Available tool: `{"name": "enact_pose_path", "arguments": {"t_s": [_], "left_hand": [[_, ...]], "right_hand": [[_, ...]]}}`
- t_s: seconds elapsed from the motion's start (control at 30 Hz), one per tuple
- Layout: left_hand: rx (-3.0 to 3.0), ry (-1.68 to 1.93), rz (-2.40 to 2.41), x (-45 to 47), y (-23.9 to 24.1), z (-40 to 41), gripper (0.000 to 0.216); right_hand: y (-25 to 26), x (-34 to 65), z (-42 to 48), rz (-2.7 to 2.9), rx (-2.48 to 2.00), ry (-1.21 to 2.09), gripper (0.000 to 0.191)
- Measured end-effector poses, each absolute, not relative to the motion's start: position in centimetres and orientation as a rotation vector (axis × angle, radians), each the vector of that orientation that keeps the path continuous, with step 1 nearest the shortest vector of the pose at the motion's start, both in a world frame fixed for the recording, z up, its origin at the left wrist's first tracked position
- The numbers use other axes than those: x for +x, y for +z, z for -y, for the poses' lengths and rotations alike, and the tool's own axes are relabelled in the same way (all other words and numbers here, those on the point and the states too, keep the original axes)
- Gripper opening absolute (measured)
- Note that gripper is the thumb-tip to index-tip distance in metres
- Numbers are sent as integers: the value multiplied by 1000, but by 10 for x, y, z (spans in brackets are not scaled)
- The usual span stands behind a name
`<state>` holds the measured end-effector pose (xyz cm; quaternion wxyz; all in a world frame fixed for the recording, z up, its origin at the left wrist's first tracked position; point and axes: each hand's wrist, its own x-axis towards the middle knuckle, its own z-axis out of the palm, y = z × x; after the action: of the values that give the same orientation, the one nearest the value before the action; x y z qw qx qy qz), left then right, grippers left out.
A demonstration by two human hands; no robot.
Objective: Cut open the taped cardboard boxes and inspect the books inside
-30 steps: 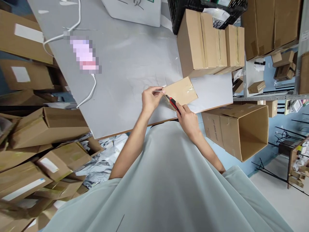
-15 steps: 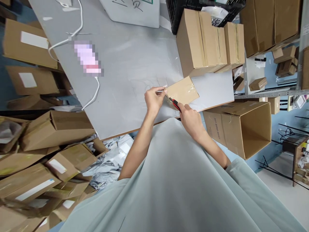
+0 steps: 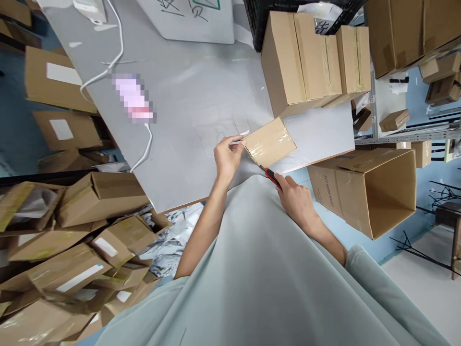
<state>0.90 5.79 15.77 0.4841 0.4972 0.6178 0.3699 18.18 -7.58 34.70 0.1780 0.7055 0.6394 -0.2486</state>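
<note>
A small brown cardboard box [image 3: 272,142] with shiny clear tape lies near the front edge of the grey table [image 3: 176,115]. My left hand [image 3: 226,156] grips its left corner between thumb and fingers. In my right hand [image 3: 297,198] is a red and black box cutter [image 3: 271,176]. The cutter's tip is at the box's near edge, close to the table's front edge; whether it sits inside the tape seam I cannot tell.
Taped cardboard boxes [image 3: 302,62] stand behind the small box, beside a black crate [image 3: 262,24]. A blurred-out device [image 3: 133,98] with a white cable lies at left. An open carton [image 3: 360,192] is right of the table; flattened and open cartons [image 3: 104,197] pile up at left.
My right hand has drawn the box cutter toward my body and slightly right, along the box's near side. My left hand keeps its hold on the corner. The whole view has shifted slightly.
</note>
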Motion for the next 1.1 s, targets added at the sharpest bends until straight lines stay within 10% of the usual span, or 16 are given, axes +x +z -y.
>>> {"name": "enact_pose_path", "arguments": {"t_s": [0.43, 1.1], "left_hand": [[1123, 751, -1190, -1, 140, -14, 116], [1166, 763, -1211, 0, 139, -17, 115]], "right_hand": [[247, 254, 31, -2097, 2850, -1134, 53], [214, 249, 22, -2047, 2988, -1444, 61]]}}
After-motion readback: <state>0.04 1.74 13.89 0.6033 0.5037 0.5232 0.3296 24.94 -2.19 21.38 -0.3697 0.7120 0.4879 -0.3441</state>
